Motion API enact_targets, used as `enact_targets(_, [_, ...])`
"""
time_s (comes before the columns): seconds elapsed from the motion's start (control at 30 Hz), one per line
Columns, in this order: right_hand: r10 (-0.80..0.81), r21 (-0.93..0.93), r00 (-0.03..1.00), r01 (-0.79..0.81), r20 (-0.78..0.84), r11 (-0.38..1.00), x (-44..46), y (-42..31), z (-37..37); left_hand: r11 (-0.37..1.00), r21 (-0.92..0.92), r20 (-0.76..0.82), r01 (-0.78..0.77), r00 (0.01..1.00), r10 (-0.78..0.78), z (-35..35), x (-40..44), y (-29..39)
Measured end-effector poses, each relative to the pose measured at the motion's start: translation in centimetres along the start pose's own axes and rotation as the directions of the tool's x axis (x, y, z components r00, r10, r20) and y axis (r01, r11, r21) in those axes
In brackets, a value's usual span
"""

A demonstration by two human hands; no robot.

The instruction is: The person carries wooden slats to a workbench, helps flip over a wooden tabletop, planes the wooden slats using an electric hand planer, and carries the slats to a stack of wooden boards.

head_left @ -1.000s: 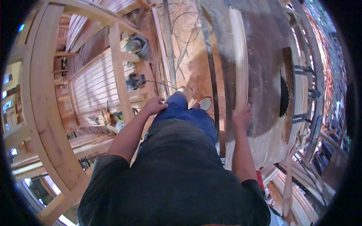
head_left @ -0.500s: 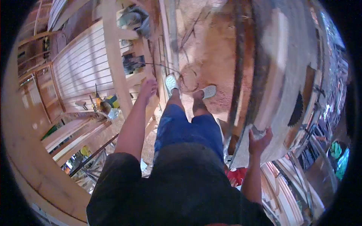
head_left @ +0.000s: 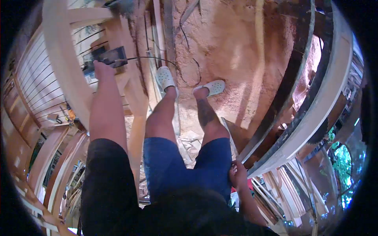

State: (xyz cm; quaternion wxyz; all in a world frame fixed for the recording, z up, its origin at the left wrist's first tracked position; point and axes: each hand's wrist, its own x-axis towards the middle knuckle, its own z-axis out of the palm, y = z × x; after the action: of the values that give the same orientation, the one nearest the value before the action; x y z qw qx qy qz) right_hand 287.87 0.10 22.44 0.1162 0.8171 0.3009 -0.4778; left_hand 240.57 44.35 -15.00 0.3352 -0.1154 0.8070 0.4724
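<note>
Table (head_left: pixel 341 59): now confined to the right side of the frame, the view having swung away from its top.

Timber frame (head_left: pixel 65 55): occupies the upper left, its near upright beside the tool.

Right hand (head_left: pixel 239 176): has left the table top and hangs at lower centre-right, beside the thigh and near the table's end. Fingers are loosely curled; whether they pinch anything cannot be told.

Left hand (head_left: pixel 103 72): has moved to the upper left and reaches the tool's left part. Its fingers are largely hidden, so spread or closed cannot be determined. In my judgement, the change shifts attention from the table to the tool.

Dark tool (head_left: pixel 115 55): at upper left, long axis running roughly left to right, right end slightly raised in the frame. That end points toward upper centre; the black cord (head_left: pixel 157 58) leaves there.
</note>
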Motion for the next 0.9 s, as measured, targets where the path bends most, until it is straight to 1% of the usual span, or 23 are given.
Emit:
enact_targets(0.07, [0.091, 0.101, 0.995, -0.094, 0.033, 0.990, 0.7, 0.2, 0.6, 1.000, 0.005, -0.048, 0.006, 0.999, -0.005, 0.9, 0.0, -0.2])
enact_targets(0.13, [0.109, 0.083, 0.993, -0.112, 0.035, 0.990, 1.7, 0.5, 1.2, 1.000, -0.017, 0.064, 0.004, 0.998, -0.003, 1.0, 3.4, -1.2])
enact_targets(0.17, [0.119, 0.083, 0.992, -0.121, 0.035, 0.989, 1.7, 0.7, 1.5, 0.999, -0.037, 0.196, 0.008, 0.981, 0.000, -0.1, 6.4, -1.8])
enact_targets(0.2, [0.110, 0.044, 0.993, -0.111, 0.030, 0.993, 1.3, 0.8, 1.7, 0.998, -0.055, 0.326, 0.011, 0.945, 0.008, -0.8, 9.0, -2.1])
enact_targets(0.27, [0.078, -0.027, 0.997, -0.079, -0.018, 0.997, 2.0, 0.9, 2.0, 0.993, -0.080, 0.424, 0.084, 0.905, -0.042, -1.0, 9.3, -1.6])
enact_targets(0.3, [0.094, 0.025, 0.995, -0.094, -0.021, 0.995, 2.6, 0.9, 1.7, 0.987, -0.089, 0.467, 0.132, 0.881, -0.076, -0.9, 8.6, -2.1])
enact_targets(0.33, [0.117, 0.066, 0.993, -0.117, 0.003, 0.991, 2.2, 0.8, 1.2, 0.996, -0.018, 0.318, 0.086, 0.945, -0.076, -1.0, 5.2, -2.2])
enact_targets(0.37, [0.134, 0.107, 0.990, -0.138, 0.041, 0.985, 1.3, 0.6, 0.7, 0.997, 0.066, 0.153, 0.041, 0.987, -0.051, -0.9, -0.7, -1.3])
enact_targets(0.43, [0.124, 0.058, 0.990, -0.128, 0.061, 0.990, 1.0, 0.7, 0.3, 0.991, 0.131, 0.086, -0.032, 0.996, 0.021, -0.9, -6.6, -0.9])
enact_targets(0.47, [0.125, 0.038, 0.990, -0.128, 0.066, 0.991, 0.5, 0.7, 0.0, 0.990, 0.127, 0.169, -0.065, 0.985, 0.043, -2.2, -8.2, -1.3])
enact_targets(0.53, [0.045, 0.156, 0.991, -0.064, 0.124, 0.986, 0.1, -0.7, -1.8, 0.956, 0.246, 0.230, -0.158, 0.968, 0.101, -3.2, -14.6, -0.9])
enact_targets(0.57, [0.003, 0.221, 0.991, -0.033, 0.134, 0.975, 0.2, -1.8, -3.1, 0.974, 0.190, 0.342, -0.127, 0.938, 0.056, -4.1, -17.3, -1.3])
enact_targets(0.6, [-0.071, 0.233, 0.990, 0.040, 0.124, 0.972, 0.3, -3.2, -4.4, 0.987, 0.135, 0.459, -0.090, 0.888, 0.019, -4.8, -20.1, -1.5])
enact_targets(0.63, [-0.139, 0.245, 0.984, 0.108, 0.111, 0.963, 0.4, -4.8, -5.7, 0.925, 0.289, 0.506, -0.246, 0.860, 0.070, -5.8, -23.8, -0.8])
enact_targets(0.67, [-0.216, 0.304, 0.972, 0.180, 0.090, 0.935, 0.8, -6.3, -6.8, 0.811, 0.421, 0.558, -0.406, 0.821, 0.121, -7.2, -27.5, -0.2])
enact_targets(0.7, [-0.297, 0.359, 0.953, 0.256, 0.061, 0.897, 1.3, -7.8, -7.9, 0.734, 0.474, 0.643, -0.487, 0.761, 0.090, -8.6, -30.5, 0.1])
enact_targets(0.73, [-0.331, 0.430, 0.942, 0.280, 0.047, 0.858, 1.6, -9.6, -9.2, 0.642, 0.509, 0.716, -0.573, 0.696, 0.055, -10.0, -33.5, 0.3])
enact_targets(0.77, [-0.369, 0.496, 0.929, 0.307, 0.029, 0.812, 1.5, -11.4, -10.7, 0.531, 0.476, 0.790, -0.702, 0.606, 0.094, -11.6, -37.1, 0.5])
enact_targets(0.8, [-0.382, 0.574, 0.924, 0.324, -0.021, 0.752, 0.9, -13.3, -12.9, 0.407, 0.421, 0.854, -0.811, 0.506, 0.125, -12.8, -40.9, 0.5])
enact_targets(0.83, [-0.392, 0.643, 0.917, 0.343, -0.073, 0.684, 0.1, -15.0, -14.5, 0.376, 0.358, 0.912, -0.855, 0.407, 0.058, -13.8, -46.3, 2.1])
enact_targets(0.87, [-0.333, 0.685, 0.936, 0.316, -0.113, 0.656, -0.5, -15.5, -14.6, 0.340, 0.295, 0.951, -0.893, 0.308, -0.016, -15.2, -51.3, 3.7])
enact_targets(0.9, [-0.272, 0.728, 0.952, 0.288, -0.143, 0.623, -1.0, -15.6, -14.1, 0.239, 0.287, 0.958, -0.928, 0.273, -0.091, -17.4, -52.8, 3.5])
